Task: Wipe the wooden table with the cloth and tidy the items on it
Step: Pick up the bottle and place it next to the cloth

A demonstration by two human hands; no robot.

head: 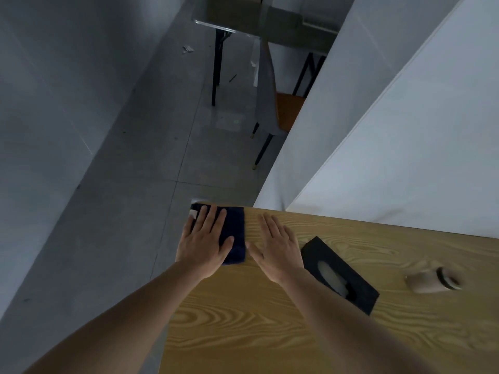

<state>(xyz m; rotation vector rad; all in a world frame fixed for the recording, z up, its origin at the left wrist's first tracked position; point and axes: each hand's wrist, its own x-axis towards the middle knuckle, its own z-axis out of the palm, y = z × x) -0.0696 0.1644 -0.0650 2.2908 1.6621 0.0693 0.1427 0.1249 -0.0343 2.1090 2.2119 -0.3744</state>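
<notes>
A folded dark blue cloth (235,233) lies at the far left corner of the wooden table (243,319). My left hand (205,238) presses flat on the cloth, fingers spread. Just to its right, my right hand (278,249) rests flat on the bare wood with fingers apart, holding nothing. A black tissue box (359,287) with a tissue showing in its slot lies at an angle right of my right hand. Further right a small tan cup (432,280) lies on its side, blurred.
White panels (405,130) rise behind the table's far edge. The table's left edge drops to a grey tiled floor (135,211). Beyond stand a chair (270,109) with an orange seat and another table (229,20) on black legs.
</notes>
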